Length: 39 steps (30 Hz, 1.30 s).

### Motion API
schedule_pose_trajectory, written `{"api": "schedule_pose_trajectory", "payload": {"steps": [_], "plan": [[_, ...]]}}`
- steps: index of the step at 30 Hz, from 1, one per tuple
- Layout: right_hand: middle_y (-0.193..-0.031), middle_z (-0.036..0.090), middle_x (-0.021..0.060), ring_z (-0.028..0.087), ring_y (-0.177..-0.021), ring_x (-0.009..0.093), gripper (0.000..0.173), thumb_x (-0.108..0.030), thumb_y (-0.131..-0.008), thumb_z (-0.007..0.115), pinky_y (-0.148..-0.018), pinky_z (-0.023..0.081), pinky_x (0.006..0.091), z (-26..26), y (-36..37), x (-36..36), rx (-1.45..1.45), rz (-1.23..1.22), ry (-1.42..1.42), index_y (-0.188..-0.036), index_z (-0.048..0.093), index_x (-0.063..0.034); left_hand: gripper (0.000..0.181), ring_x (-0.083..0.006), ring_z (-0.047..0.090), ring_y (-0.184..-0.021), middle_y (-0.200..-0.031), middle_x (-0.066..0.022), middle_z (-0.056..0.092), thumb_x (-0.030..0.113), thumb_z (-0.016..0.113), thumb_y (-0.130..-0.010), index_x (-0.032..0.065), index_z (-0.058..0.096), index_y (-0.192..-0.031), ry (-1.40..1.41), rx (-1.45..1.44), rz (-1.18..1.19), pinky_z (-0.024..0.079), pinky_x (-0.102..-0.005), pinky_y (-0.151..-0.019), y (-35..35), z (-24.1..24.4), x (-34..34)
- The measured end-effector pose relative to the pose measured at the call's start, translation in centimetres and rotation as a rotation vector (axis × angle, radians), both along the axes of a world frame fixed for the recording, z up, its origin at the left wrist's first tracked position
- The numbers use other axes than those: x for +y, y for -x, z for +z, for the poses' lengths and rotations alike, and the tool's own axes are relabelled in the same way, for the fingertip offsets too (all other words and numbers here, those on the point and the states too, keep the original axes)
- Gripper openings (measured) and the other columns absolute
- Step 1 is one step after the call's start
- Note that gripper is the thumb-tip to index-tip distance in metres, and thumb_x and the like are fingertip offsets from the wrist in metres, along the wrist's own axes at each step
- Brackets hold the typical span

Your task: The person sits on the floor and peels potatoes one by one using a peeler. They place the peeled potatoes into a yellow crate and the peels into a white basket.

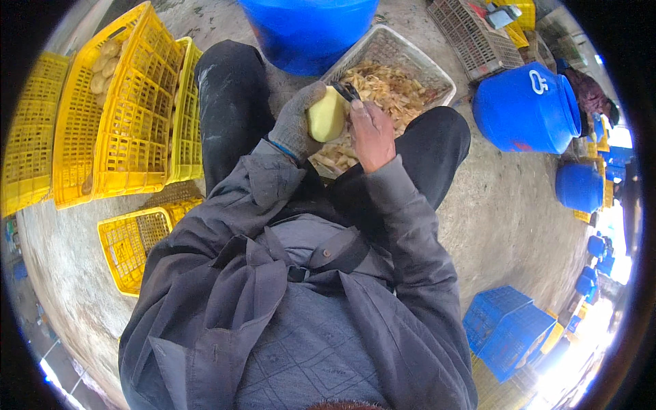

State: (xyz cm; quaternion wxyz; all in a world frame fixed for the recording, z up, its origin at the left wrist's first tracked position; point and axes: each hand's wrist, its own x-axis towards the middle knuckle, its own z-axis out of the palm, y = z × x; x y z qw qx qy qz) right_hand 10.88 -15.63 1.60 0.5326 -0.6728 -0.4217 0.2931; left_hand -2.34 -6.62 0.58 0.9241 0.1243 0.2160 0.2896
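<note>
In a grey knitted glove, my left hand (299, 123) grips a peeled, pale yellow potato (326, 115). My bare right hand (372, 134) holds a black-handled peeler (346, 91) against the potato's upper right side; its blade is mostly hidden. Below both hands, between my knees, is a white plastic crate (436, 72). Brown and pale potato peelings (392, 89) cover much of its bottom.
Left of me stand yellow crates (134, 107), with unpeeled potatoes (105, 66) in one. A smaller yellow crate (130, 246) sits behind them. Ahead is a blue barrel (312, 31); another blue barrel (523, 113) stands to the right. Blue crates (507, 323) are at lower right.
</note>
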Motion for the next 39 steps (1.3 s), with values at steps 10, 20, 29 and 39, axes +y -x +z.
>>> {"api": "schedule_pose_trajectory", "payload": {"steps": [10, 20, 29, 39], "plan": [[-0.091, 0.064, 0.0299, 0.065, -0.087, 0.043, 0.039, -0.035, -0.1, 0.054, -0.074, 0.048, 0.0448, -2.4, 3.7, -6.7, -0.018, 0.076, 0.204, -0.1, 0.061, 0.0035, 0.038, -0.034, 0.067, -0.09, -0.097, -0.0158, 0.068, 0.041, 0.061, -0.094, 0.007, 0.063, -0.11, 0.139, 0.05, 0.154, 0.058, -0.0529, -0.085, 0.0, 0.1, 1.3], [-0.079, 0.061, 0.0226, 0.058, -0.071, 0.032, 0.032, -0.027, -0.103, 0.054, -0.07, 0.048, 0.0409, -1.5, 4.3, -4.2, -0.14, -0.008, 0.085, -0.104, 0.06, 0.0044, 0.047, -0.0387, 0.066, -0.092, -0.095, -0.021, 0.068, 0.049, 0.053, -0.097, 0.0036, 0.062, -0.107, 0.189, -0.008, 0.167, 0.056, -0.0565, -0.089, 0.1, -1.2, 1.6], [-0.074, 0.057, 0.0199, 0.054, -0.068, 0.025, 0.032, -0.026, -0.102, 0.055, -0.064, 0.044, 0.0399, -2.9, 3.9, -5.3, -0.109, -0.055, 0.1, -0.092, 0.057, 0.0039, 0.037, -0.0399, 0.065, -0.098, -0.104, -0.0165, 0.065, 0.037, 0.062, -0.092, 0.0067, 0.058, -0.113, -0.007, -0.039, 0.186, 0.055, -0.0627, -0.085, 0.4, -0.9, 1.5], [-0.067, 0.048, 0.0141, 0.042, -0.066, 0.016, 0.037, -0.029, -0.102, 0.055, -0.06, 0.04, 0.037, 0.5, 2.4, -3.4, -0.261, -0.115, -0.114, -0.085, 0.054, 0.0027, 0.042, -0.0286, 0.068, -0.097, -0.108, -0.0172, 0.069, 0.032, 0.054, -0.098, -0.0037, 0.059, -0.12, -0.108, 0.238, 0.174, 0.057, -0.0414, -0.086, -0.2, 0.9, 0.6]]}}
